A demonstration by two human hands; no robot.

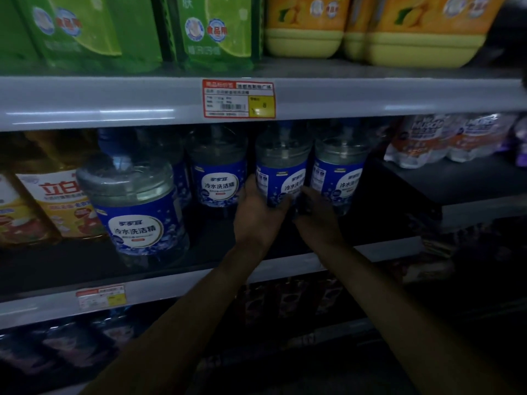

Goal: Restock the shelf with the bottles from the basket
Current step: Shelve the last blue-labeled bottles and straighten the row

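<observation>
Bottle (281,169) with the blue label is well back on the shelf (199,269), toward its rear edge, between a left neighbour (218,175) and a right neighbour (339,172), and close to the latter; the left hand (256,212) cups its lower left side with fingers curled round it, a firm hold; the right hand (318,215) lies at its lower right, in the gap toward the right neighbour, and in this dim light I cannot tell whether it grasps the bottle or only steadies it; the base is hidden by the hands, so whether it is set down is unclear; the step looks like seating it in the back row; to do that well, keep it upright, slide it rather than drop it, turn the label toward the front edge like the others, and draw the right fingers out before the gap closes; a front bottle (134,206) stands near the front edge to the left, so the left forearm should pass wide of it on withdrawal.
</observation>
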